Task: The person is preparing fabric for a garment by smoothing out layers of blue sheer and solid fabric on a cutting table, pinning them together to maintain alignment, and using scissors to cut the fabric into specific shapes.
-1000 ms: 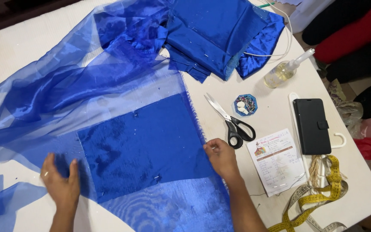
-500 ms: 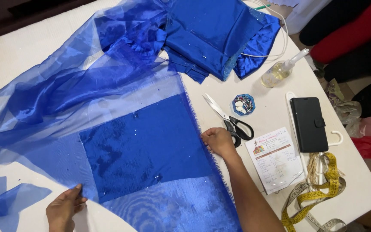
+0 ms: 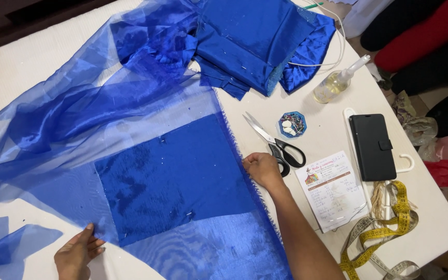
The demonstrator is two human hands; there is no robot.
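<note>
On a white table, spread flat: sheer blue organza, with a darker, denser blue fabric panel lying in its middle, roughly square, a few pins showing as pale specks near its corners. At the lower left corner of the sheer cloth, the left hand, palm down, fingers loosely extended and pressed flat on the edge of the organza, gripping nothing. At the frayed right edge of the cloth, just right of the dark panel, the right hand, fingers curled down onto the edge; whether pinching the fabric or merely pressing on it, cannot tell. Just beside that hand, touching or nearly so, black-handled scissors, blades shut, pointing up and left. Near the scissor handles, a small blue pin dish holding round-headed pins. Farther up the table, a folded heap of blue satin, and right of it a clear bottle of yellowish liquid lying tilted. Right of the scissors, a printed paper slip, then a black phone case resting on a white hanger. At the lower right corner, a coiled yellow tape measure. At the lower left, apart from the main cloth, a sheer blue offcut.
</note>
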